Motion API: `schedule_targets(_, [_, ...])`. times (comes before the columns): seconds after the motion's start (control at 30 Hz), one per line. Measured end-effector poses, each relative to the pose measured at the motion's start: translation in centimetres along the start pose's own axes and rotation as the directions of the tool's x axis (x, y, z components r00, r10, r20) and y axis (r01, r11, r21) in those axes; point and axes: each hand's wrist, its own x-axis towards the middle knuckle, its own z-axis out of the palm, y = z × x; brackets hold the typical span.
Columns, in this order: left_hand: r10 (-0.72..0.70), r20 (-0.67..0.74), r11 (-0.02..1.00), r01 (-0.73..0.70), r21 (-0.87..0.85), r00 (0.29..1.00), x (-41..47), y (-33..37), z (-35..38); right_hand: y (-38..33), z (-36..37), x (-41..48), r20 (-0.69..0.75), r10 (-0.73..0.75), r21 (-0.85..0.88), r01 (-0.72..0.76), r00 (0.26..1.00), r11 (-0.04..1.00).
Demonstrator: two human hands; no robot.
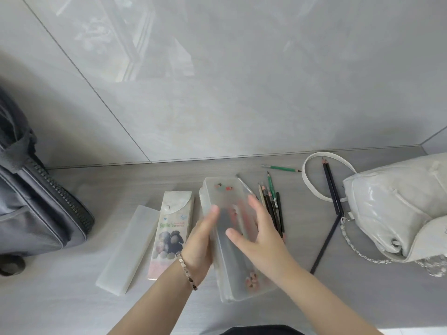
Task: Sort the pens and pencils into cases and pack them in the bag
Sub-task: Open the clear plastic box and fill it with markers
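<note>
A translucent plastic pencil case (pixel 225 194) lies lengthwise in the middle of the table, with reddish items showing through its lid. My left hand (pixel 200 243) grips its left edge. My right hand (pixel 256 233) rests flat on its lid with fingers spread. A bunch of dark and green pencils (pixel 273 204) lies just right of the case. One green pencil (pixel 281 168) lies farther back. Two dark pencils (pixel 332 187) lie by the white bag's strap. A printed "Smile" case (pixel 173 228) and a plain frosted case (pixel 131 247) lie to the left.
A grey zippered backpack (pixel 31 209) stands at the left edge. A white shiny handbag (pixel 396 211) with a chain and strap sits at the right. A dark thin stick (pixel 325 245) lies near it. A tiled wall rises behind the table.
</note>
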Motion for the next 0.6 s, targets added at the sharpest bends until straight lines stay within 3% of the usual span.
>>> schedule_targets(0.1, [0.018, -0.041, 0.997, -0.015, 0.079, 0.999, -0.2, -0.4, -0.8, 0.5, -0.4, 0.3, 0.103, 0.198, 0.147, -0.212, 0.975, 0.966])
schedule_targets(0.3, [0.047, -0.086, 0.990, -0.034, 0.138, 0.995, -0.6, -1.2, -1.5, 1.5, -1.3, 0.2, 0.254, 0.289, 0.326, -0.364, 0.923, 0.873])
schedule_targets(0.47, [0.148, -0.109, 0.925, -0.099, 0.368, 0.983, -1.1, -0.3, -1.1, 1.3, -0.5, 0.4, 0.081, 0.296, 0.363, -0.305, 0.952, 0.881])
schedule_targets(0.53, [0.195, -0.136, 0.850, -0.098, 0.517, 0.971, -1.5, 0.4, -1.0, 1.1, 0.1, 0.5, 0.005, 0.266, 0.359, -0.250, 0.964, 0.899])
schedule_targets(0.6, [0.309, -0.249, 0.766, -0.084, 0.638, 0.918, -1.7, 1.2, -2.4, 0.6, 0.8, 1.0, -0.011, 0.229, 0.343, -0.211, 0.973, 0.915])
